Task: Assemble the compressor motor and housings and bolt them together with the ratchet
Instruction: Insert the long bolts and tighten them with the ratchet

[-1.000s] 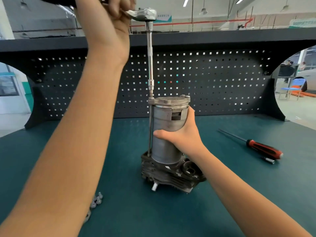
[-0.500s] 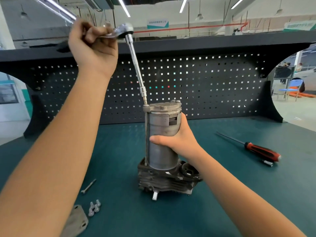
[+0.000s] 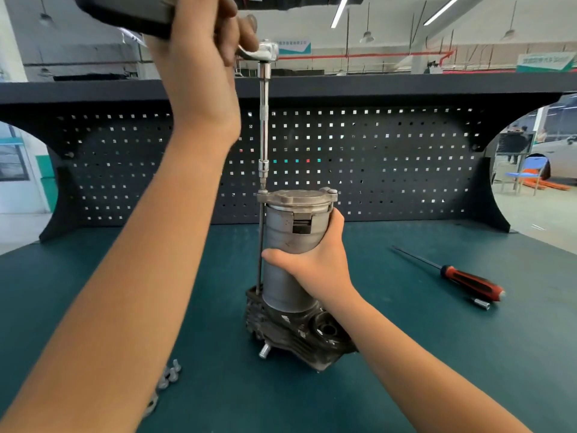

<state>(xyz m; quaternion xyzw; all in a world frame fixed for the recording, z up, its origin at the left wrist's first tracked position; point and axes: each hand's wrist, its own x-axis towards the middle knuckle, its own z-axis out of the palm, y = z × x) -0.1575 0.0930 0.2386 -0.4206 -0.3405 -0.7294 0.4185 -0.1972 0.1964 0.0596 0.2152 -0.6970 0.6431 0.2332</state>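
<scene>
The motor (image 3: 287, 245) stands upright on its housing (image 3: 290, 332), middle of the surface (image 3: 437, 354): heavy, rigid, smooth metal, likely top-heavy. Right hand (image 3: 315, 260) wraps it mid-height; left hand (image 3: 203, 42) grips the ratchet (image 3: 265, 54) handle up high.

legible text: none | hanging signs (image 3: 544, 61): lettering too blurred
</scene>
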